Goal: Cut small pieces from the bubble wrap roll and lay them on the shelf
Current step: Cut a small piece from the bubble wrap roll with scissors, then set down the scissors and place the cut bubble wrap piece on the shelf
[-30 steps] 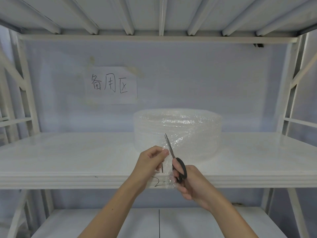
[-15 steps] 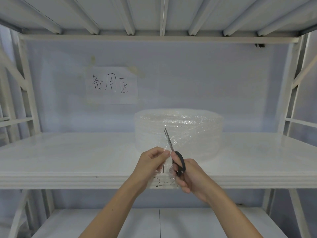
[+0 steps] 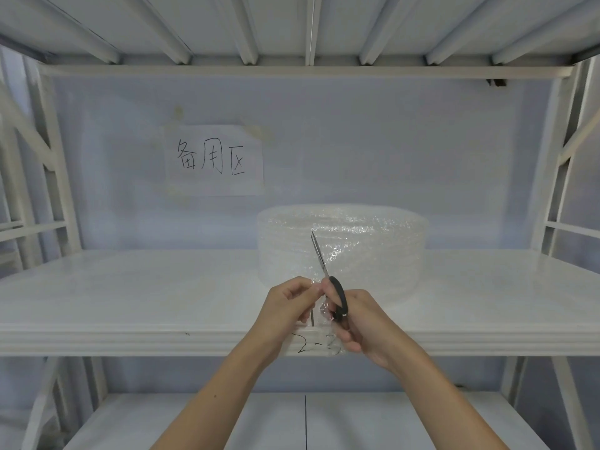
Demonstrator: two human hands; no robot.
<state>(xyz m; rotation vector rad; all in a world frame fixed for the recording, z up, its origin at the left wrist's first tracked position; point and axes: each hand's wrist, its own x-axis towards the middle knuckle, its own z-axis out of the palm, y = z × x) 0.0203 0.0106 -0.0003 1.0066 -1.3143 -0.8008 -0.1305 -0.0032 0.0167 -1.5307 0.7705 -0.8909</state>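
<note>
A wide clear bubble wrap roll [image 3: 363,248] lies flat on the white shelf [image 3: 130,293], right of centre. My right hand [image 3: 363,326] grips black-handled scissors [image 3: 328,280]; their blades are closed and point up and slightly left in front of the roll. My left hand [image 3: 289,303] pinches the loose strip of bubble wrap [image 3: 324,315] that hangs over the shelf's front edge, just left of the scissors. Both hands nearly touch at the shelf's front edge.
A paper sign [image 3: 214,160] with handwritten characters is taped to the back wall. White uprights [image 3: 55,177] frame both sides, and the shelf above [image 3: 305,71] hangs low overhead. A lower shelf [image 3: 292,420] lies beneath. Handwritten marks [image 3: 306,347] sit on the front lip.
The scissors and my right hand have risen slightly and moved closer to my left hand; the blades stay closed against the wrap. The roll has not moved.
</note>
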